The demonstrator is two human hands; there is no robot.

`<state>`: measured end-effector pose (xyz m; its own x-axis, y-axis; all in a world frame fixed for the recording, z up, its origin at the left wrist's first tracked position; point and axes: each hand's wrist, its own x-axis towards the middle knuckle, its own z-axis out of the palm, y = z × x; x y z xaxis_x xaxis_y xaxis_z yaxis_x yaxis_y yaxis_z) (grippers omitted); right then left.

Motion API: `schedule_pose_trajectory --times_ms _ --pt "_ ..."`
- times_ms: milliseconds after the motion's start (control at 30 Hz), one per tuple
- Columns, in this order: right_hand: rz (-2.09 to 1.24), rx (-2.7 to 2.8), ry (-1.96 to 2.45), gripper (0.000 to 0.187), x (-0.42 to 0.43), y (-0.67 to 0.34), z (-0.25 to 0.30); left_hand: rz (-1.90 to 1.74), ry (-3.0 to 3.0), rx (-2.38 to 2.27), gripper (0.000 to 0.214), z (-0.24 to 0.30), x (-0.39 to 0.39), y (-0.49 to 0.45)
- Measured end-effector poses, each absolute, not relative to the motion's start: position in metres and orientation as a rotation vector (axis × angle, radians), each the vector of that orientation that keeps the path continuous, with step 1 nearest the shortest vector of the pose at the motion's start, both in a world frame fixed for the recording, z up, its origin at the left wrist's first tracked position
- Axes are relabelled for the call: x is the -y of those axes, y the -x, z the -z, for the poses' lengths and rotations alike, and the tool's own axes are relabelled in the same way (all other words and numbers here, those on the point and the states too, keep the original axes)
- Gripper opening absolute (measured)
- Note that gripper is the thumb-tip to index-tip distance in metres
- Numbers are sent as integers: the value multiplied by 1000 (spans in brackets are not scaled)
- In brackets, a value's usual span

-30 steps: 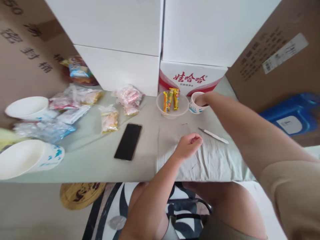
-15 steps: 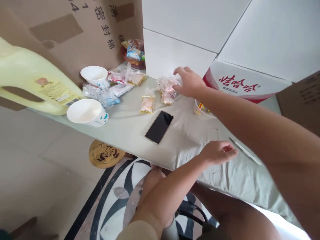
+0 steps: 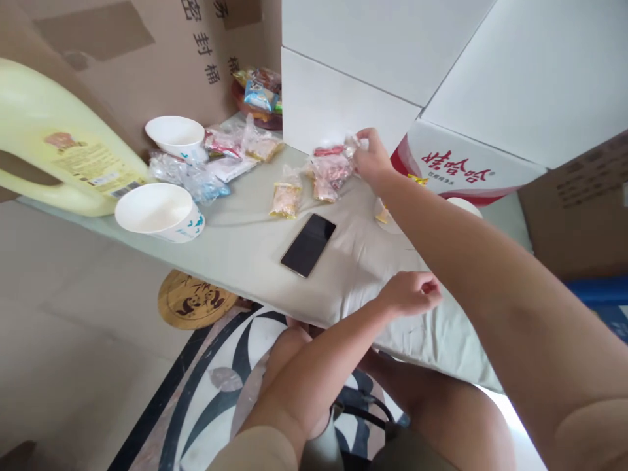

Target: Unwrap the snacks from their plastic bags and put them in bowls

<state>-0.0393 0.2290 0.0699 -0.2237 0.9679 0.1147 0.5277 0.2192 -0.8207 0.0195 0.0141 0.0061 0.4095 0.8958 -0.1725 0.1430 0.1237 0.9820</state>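
My right hand [image 3: 371, 159] reaches across the table and pinches the top of a clear bag of pink-wrapped snacks [image 3: 332, 169], lifting its edge. My left hand [image 3: 411, 293] rests on the pale green cloth [image 3: 255, 239] near the table's front edge, fingers curled in a loose fist with nothing visible in them. A black phone [image 3: 309, 244] lies face up between the two hands. A small bag of yellow snacks [image 3: 286, 199] lies just left of the pink bag.
Two white paper bowls [image 3: 157, 212] [image 3: 175, 135] stand at the left, with a big yellow jug [image 3: 53, 163] behind them. More snack bags [image 3: 196, 180] lie between. White boxes [image 3: 343, 104] and a red-printed carton [image 3: 461, 167] line the back. My arm partly hides a paper cup [image 3: 465, 206].
My right hand left the paper cup, swung left to the bag of pink snacks and closed on it. The view turned left, bringing in the yellow jug. My left hand stayed put.
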Motion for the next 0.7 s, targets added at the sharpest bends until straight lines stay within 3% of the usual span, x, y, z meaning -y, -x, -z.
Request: schedule_pose_trajectory --times_ms 167,333,533,700 --pt "-750 1658 1165 60 -125 -68 -85 -867 -1340 -1105 12 2 -22 -22" --pt "-145 1604 1213 35 -21 -176 -27 -869 -662 -921 29 2 -31 -13" --pt "-329 2064 1248 36 16 -193 20 -848 -709 -728 52 9 -28 -25" --pt "-261 1875 1530 40 3 -240 21 -973 -730 -879 56 19 -30 -34"
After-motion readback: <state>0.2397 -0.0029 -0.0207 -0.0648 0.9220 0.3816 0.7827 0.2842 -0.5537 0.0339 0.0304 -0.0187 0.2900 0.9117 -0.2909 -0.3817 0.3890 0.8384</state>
